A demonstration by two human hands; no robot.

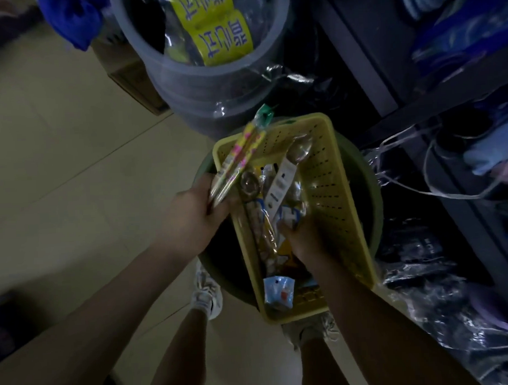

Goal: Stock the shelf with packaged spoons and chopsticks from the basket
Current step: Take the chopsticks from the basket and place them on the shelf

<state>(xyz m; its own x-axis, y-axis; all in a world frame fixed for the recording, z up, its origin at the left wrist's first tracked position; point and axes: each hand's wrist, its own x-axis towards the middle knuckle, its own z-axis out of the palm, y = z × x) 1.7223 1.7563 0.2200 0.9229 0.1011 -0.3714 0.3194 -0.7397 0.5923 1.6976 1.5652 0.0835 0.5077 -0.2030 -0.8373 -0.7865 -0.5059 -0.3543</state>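
Here, the yellow basket [330, 189] sits on a green tub [368, 188]. The left hand [196, 211] grips a pack of chopsticks [240, 158] over the basket's left rim. The right hand [303, 233] reaches inside the basket, fingers closed on a packaged spoon [284, 179] among the other packs there.

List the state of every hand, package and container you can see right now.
Left hand: shut on colourful packaged chopsticks, raised over the rim.
Right hand: reaching in among wrapped spoons.
Yellow perforated plastic basket: partly full, resting on green tub.
Grey plastic bucket: holding yellow-labelled packs.
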